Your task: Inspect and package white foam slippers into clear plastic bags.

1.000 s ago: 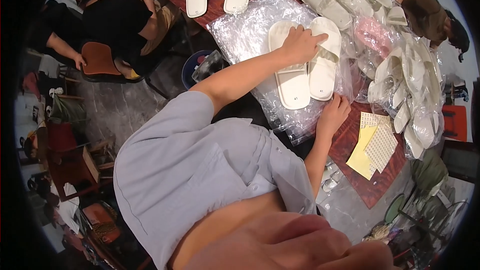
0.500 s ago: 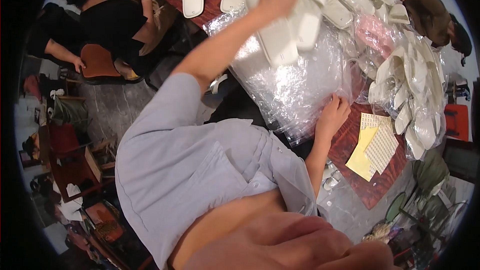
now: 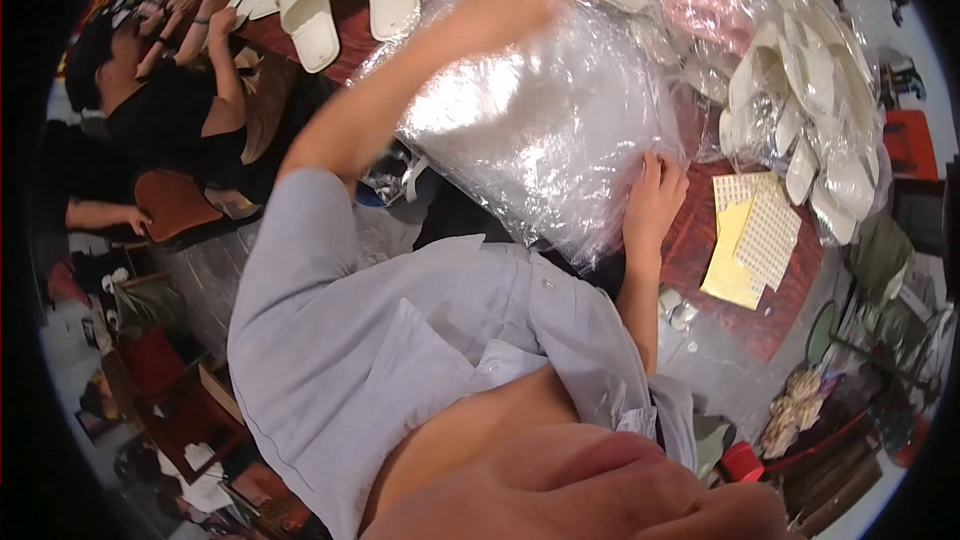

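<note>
Lies flat as a broad, roughly four-sided stack of clear, thin, glossy plastic bags [image 3: 560, 140] on the dark red, wood-patterned counter [image 3: 690, 250]. Reaches the near edge and seems to overhang it slightly at the lowest corner. Glints hard white on the left half, looks greyer and cloudier toward the right, and crinkles into small folds along the sides. Gives way, toward the counter's far side, to cream-white slide slippers [image 3: 395, 0] with broad, smooth bands and rounded soles. Sit bunched just beside the stack, partly overlapping, rounded ends toward the near edge. Run out of view at the top.
</note>
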Available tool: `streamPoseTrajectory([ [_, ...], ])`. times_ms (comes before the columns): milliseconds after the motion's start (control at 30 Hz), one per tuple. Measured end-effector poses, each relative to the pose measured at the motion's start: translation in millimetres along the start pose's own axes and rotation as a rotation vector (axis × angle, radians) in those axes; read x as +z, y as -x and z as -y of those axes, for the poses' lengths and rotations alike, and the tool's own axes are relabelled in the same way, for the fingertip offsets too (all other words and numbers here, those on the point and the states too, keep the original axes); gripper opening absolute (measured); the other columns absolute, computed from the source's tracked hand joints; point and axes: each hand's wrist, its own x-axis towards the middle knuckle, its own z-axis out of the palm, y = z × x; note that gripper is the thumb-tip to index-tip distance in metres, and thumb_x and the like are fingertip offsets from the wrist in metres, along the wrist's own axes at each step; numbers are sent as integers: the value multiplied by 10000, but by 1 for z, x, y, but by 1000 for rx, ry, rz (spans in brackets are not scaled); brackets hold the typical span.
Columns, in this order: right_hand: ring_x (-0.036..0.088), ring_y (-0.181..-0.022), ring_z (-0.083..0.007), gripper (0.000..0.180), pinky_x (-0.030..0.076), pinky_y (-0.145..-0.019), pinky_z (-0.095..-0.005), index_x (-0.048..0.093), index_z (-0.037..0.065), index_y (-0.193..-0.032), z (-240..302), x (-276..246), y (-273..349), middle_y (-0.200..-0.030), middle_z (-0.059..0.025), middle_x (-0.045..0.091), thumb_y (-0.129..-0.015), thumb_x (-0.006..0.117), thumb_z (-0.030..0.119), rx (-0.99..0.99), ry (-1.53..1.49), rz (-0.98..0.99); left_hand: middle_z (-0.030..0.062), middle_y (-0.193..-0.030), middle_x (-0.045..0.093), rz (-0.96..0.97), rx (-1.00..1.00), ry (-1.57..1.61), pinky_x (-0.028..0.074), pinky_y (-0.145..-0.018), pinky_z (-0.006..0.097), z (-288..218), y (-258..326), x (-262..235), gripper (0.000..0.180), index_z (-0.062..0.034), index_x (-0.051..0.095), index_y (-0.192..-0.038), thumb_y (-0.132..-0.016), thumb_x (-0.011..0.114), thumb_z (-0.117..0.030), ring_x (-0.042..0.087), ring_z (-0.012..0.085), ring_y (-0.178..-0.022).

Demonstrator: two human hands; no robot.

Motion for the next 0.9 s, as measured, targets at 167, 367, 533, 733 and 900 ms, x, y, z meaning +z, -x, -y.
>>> streamPoseTrajectory([
  [167, 519, -1092, -366, 354, 436, -890, -468, 604, 57, -1191, 3, 1, -4, -1194, -155, 554, -839, 569, 63, 7, 2, 19, 253, -1406, 404, 185, 399, 86, 260, -1048, 675, -99, 101, 96, 598, -346, 465, -1420, -865, 654, -463, 310, 504, -1350],
  [367, 514, -1089, -388, 366, 432, -901, -484, 607, 46, -1194, 5, -5, -5, -1184, -172, 552, -834, 544, 59, -5, -88, 52, 233, -1366, 404, 17, 374, 85, 245, -1040, 640, -99, 113, 140, 596, -273, 503, -1400, -861, 633, -490, 297, 489, -1329],
  [533, 579, -1003, -363, 279, 475, -874, -435, 642, 10, -1123, 8, -43, -22, -1113, -185, 612, -846, 631, 48, -19, -263, 82, 235, -1367, 406, -5, 393, 79, 236, -1046, 641, -99, 115, 144, 584, -283, 499, -1402, -876, 601, -515, 299, 494, -1329],
  [733, 612, -1039, -329, 453, 464, -913, -412, 605, 16, -1239, -81, -98, -107, -1146, -195, 645, -827, 742, 147, 77, -61, -386, 239, -1376, 410, -26, 372, 55, 226, -1047, 642, -96, 117, 142, 576, -298, 485, -1410, -888, 579, -523, 302, 498, -1329],
  [900, 539, -1099, -445, 697, 403, -973, -488, 525, 18, -1322, -242, -81, -175, -1164, -282, 601, -729, 816, 241, 36, 229, -355, 239, -1375, 413, -40, 404, 87, 217, -1056, 643, -100, 109, 149, 572, -302, 485, -1409, -888, 585, -515, 301, 495, -1332],
])
